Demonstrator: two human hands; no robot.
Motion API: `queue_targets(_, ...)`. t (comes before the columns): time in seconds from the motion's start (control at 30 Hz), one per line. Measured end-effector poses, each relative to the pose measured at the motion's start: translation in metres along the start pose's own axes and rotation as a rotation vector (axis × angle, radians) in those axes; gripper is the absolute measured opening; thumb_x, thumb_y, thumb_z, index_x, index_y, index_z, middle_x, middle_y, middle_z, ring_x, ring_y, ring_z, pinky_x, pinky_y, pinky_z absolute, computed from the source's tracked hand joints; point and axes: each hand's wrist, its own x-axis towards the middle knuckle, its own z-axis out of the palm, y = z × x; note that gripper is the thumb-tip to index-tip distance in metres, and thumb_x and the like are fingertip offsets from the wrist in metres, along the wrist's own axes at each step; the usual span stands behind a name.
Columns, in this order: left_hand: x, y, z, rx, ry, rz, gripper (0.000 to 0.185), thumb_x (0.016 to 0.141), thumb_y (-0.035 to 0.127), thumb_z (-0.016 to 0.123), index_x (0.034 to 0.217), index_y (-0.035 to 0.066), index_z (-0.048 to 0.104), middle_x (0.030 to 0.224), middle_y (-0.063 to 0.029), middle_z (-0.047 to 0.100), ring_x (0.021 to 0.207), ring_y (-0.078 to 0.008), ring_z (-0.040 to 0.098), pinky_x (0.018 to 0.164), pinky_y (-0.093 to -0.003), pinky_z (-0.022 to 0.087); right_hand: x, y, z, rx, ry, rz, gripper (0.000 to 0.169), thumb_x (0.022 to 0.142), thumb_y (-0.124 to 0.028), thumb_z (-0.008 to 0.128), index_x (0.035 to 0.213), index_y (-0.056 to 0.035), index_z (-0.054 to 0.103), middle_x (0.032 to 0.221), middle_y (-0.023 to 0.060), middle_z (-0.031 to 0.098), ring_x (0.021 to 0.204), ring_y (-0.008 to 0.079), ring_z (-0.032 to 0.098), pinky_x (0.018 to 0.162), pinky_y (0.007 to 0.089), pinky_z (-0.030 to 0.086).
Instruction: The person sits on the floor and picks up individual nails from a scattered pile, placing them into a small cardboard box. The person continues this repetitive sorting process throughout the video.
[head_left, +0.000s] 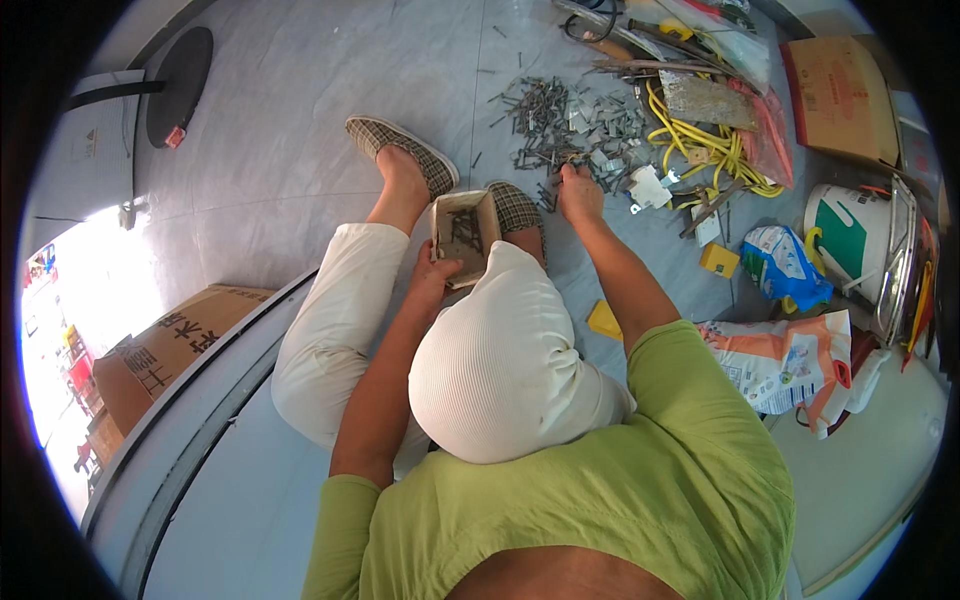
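My left hand (433, 279) grips the near left side of a small open box (491, 214), which is worn and tilted between my feet. Several dark nails or screws (466, 229) lie inside it. My right hand (580, 193) is at the near edge of a heap of dark nails (541, 112) on the floor, its fingertips down among the pieces; whether they pinch one is too small to tell. Beside the nails, to the right, spreads a pile of grey metal clips or brackets (611, 120). A white plate-like piece (649, 187) lies right of my right hand.
Coiled yellow cable (724, 161), a flat board (709, 99) and sticks lie to the right, with a cardboard box (840, 101) beyond. Nearer are a white bucket (851, 236), a blue-and-white bag (786, 266), yellow small boxes (720, 259) and an orange-white bag (795, 360). A round black base (180, 86) stands far left.
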Motion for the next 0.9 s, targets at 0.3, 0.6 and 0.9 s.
queue_targets(0.3,0.005,-0.005,0.000,-0.004,-0.026,-0.018,0.068,0.075,0.012,0.063,0.132,0.015,0.028,0.117,-0.0088,0.049,0.104,-0.0249,0.052,0.079,-0.0436,0.049,-0.002,0.021,0.014,0.859,-0.041,0.231,0.015,0.077,-0.016,0.066,0.085,-0.0046,0.059,0.075,0.0082,0.062,0.061,0.0209,0.059,0.056,0.0334,0.047)
queue_targets(0.6,0.008,-0.011,-0.004,0.052,-0.017,0.024,0.064,0.075,0.013,0.063,0.130,0.014,0.030,0.114,-0.0075,0.051,0.101,-0.0228,0.054,0.076,-0.0410,0.050,-0.061,-0.074,-0.060,1.306,-0.379,0.017,0.018,0.081,-0.015,0.062,0.089,0.0005,0.060,0.072,0.0042,0.061,0.058,0.0108,0.055,0.054,0.0247,0.044)
queue_targets(0.9,0.011,-0.013,-0.007,0.022,-0.026,0.013,0.065,0.074,0.013,0.062,0.131,0.014,0.030,0.114,-0.0079,0.051,0.101,-0.0235,0.054,0.078,-0.0418,0.049,-0.045,-0.056,-0.046,0.893,-0.104,-0.119,0.016,0.076,-0.020,0.065,0.083,-0.0048,0.063,0.075,0.0125,0.065,0.067,0.0268,0.063,0.064,0.0347,0.049)
